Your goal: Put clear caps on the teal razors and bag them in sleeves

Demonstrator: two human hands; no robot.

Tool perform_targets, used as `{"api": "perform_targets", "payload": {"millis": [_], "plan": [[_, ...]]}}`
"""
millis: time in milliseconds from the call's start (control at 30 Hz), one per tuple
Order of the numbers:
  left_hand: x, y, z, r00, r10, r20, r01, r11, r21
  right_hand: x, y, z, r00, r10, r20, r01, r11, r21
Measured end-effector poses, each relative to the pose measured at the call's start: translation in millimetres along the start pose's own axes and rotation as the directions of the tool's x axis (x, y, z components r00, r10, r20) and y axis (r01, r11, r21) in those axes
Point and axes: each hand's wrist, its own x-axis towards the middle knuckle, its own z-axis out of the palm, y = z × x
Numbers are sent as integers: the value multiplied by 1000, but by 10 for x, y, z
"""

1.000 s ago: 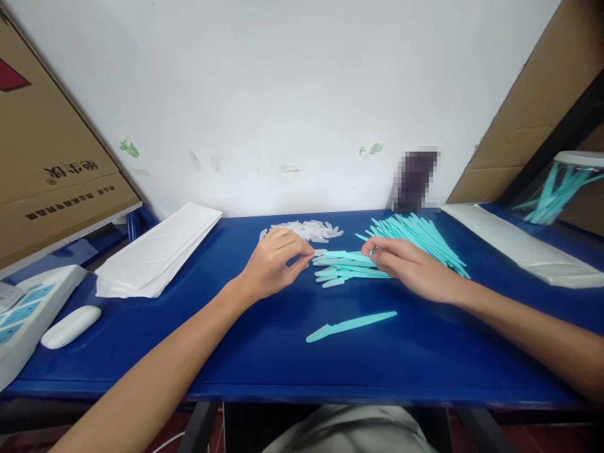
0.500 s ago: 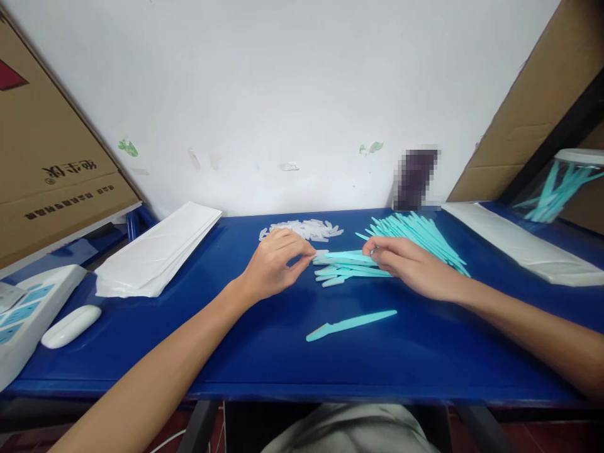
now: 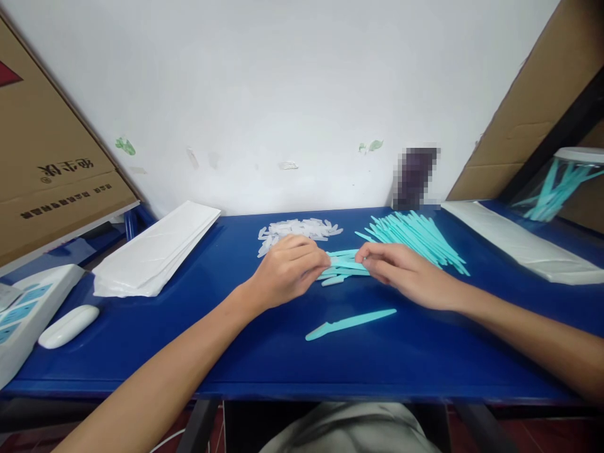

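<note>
A small stack of teal plastic razors (image 3: pixel 343 264) lies in the middle of the blue table (image 3: pixel 264 340). My left hand (image 3: pixel 289 270) curls over the stack's left end, fingers closed on it. My right hand (image 3: pixel 401 272) pinches the stack's right part with closed fingers. The two hands almost meet over the stack. One teal razor (image 3: pixel 350 323) lies alone nearer to me. Behind my left hand is a heap of clear caps (image 3: pixel 292 230). A large fan of teal razors (image 3: pixel 415 234) spreads behind my right hand.
White bag stacks lie at left (image 3: pixel 155 251) and right (image 3: pixel 519 249). A white oblong object (image 3: pixel 68 326) and a white device (image 3: pixel 23 314) sit at the left edge. Cardboard boxes (image 3: pixel 51 157) lean against the wall. A clear container (image 3: pixel 561 186) with teal razors stands far right.
Both hands have moved toward each other along the teal stack; my left hand now covers its left end, and less of the stack shows between them.
</note>
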Motion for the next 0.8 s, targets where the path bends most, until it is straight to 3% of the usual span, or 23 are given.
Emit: {"api": "perform_targets", "payload": {"millis": [133,267,400,467,533,633,800], "plan": [[-34,-125,-90,974,-109,196,71,979,191,8,25,-15,987,-122,-105,88,955,-283],[-117,-262,-161,866,-279,414,156,939,306,57,152,-2,978,-193,-84,135,882,-452],[-150,-299,-152,793,-299,531,197,950,241,63,168,-2,978,-188,-87,121,859,-497],[-145,-296,-138,789,-297,538,225,954,197,27,107,-17,984,-168,-50,123,865,-486],[-136,-287,-130,799,-294,524,242,956,168,-27,31,-30,989,-114,90,143,885,-442],[-126,-268,-125,818,-286,500,238,958,158,-100,-55,-36,949,-56,312,175,913,-368],[-133,-243,-108,862,-277,423,225,959,169,-110,-86,-38,931,-32,364,164,926,-339]]}}
